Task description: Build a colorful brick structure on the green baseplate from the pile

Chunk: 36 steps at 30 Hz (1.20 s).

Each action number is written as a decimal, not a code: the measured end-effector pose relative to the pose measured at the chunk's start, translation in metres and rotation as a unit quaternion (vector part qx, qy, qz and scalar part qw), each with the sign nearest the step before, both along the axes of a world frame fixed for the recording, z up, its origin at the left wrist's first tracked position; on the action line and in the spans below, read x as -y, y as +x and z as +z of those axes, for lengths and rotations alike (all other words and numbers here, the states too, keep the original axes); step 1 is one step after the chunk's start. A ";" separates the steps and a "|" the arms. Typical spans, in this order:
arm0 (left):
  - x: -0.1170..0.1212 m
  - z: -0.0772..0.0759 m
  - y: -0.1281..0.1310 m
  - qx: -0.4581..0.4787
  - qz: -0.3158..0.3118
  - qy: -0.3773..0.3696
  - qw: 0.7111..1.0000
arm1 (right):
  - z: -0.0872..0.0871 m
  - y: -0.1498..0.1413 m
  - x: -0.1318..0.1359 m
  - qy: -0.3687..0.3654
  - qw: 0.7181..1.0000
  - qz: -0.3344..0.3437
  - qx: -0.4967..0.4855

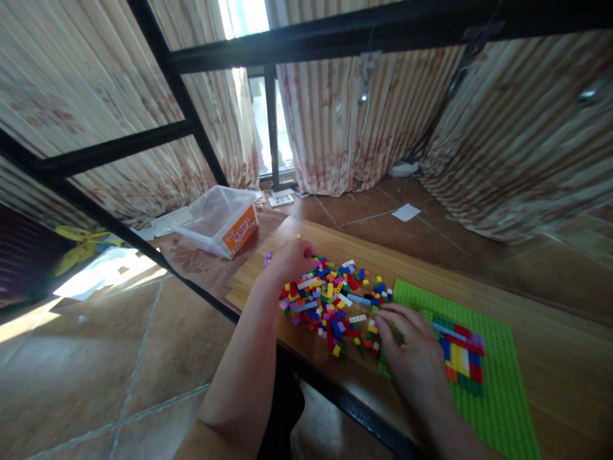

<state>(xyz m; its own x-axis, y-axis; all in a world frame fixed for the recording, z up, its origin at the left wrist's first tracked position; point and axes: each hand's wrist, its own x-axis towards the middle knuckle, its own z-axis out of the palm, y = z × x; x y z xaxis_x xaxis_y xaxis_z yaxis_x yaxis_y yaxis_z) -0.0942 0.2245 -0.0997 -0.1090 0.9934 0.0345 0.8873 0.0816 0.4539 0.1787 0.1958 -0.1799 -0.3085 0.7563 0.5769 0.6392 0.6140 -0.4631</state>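
Observation:
A loose heap of small coloured toy bricks (330, 291) is spread over the wooden board. At its far left edge is my left hand (293, 260), fingers curled together; whatever they may hold is hidden. My right hand (414, 342) rests over the left side of a green baseplate (507, 377), with thumb and forefinger tips nearly meeting beside the heap. Nothing between those tips can be made out. To the right of that hand, a flat block of joined bricks (460, 354) in red, blue, yellow, white, orange and green sits on the baseplate.
A clear plastic bin (215, 220) with an orange label stands beyond the board's left end. Black metal bars (306, 54) cross above and to the left. Curtains (345, 128) hang behind, and a white paper (406, 212) lies on the tiled floor.

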 end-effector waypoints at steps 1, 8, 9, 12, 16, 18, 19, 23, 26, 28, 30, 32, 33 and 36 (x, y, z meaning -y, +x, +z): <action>0.005 0.001 -0.011 -0.014 0.026 -0.017 0.999 | 0.000 0.002 0.000 -0.009 1.000 0.000 -0.002; 0.030 0.006 -0.039 -0.053 0.066 -0.065 0.994 | -0.004 0.007 0.001 -0.041 0.999 0.000 -0.004; 0.031 0.006 -0.036 -0.051 0.054 -0.063 0.995 | -0.004 0.006 0.001 -0.045 0.999 0.000 -0.003; 0.029 0.005 -0.023 -0.036 -0.018 -0.054 0.998 | -0.004 0.006 0.002 -0.046 0.999 -0.002 -0.006; 0.029 0.001 -0.005 -0.065 -0.084 -0.066 0.992 | -0.004 0.006 0.002 -0.051 0.999 -0.001 -0.002; 0.031 0.001 0.001 -0.095 -0.088 -0.075 0.989 | -0.004 0.006 0.002 -0.055 0.998 0.002 0.000; 0.031 0.002 0.004 -0.111 -0.087 -0.079 0.987 | -0.003 0.007 0.002 -0.056 0.998 0.004 0.000; 0.033 0.003 0.011 -0.149 -0.086 -0.089 0.981 | -0.001 0.007 0.003 -0.046 0.999 0.016 -0.002; 0.032 0.003 0.015 -0.163 -0.086 -0.097 0.978 | 0.001 0.007 0.002 -0.043 0.999 0.014 -0.007; 0.031 0.004 0.017 -0.168 -0.081 -0.101 0.977 | 0.001 0.007 0.002 -0.047 0.999 0.010 -0.010; 0.030 0.005 0.017 -0.162 -0.068 -0.096 0.980 | 0.001 0.008 0.001 -0.054 0.998 0.012 -0.016; 0.030 0.006 0.016 -0.152 -0.053 -0.084 0.983 | 0.001 0.008 0.001 -0.060 0.998 0.017 -0.024; 0.030 0.007 0.015 -0.146 -0.048 -0.079 0.985 | 0.001 0.008 0.001 -0.062 0.998 0.017 -0.028; 0.028 0.008 0.015 -0.118 -0.061 -0.062 0.989 | 0.003 0.006 0.003 -0.075 0.996 0.008 -0.042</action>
<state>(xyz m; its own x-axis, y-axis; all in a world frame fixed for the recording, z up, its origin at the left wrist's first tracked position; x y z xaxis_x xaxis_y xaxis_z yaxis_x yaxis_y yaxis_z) -0.0796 0.1964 -0.0914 0.0088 0.9968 -0.0790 0.9739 0.0094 0.2269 0.1851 0.1929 -0.1765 -0.2765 0.8308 0.4830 0.5844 0.5444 -0.6018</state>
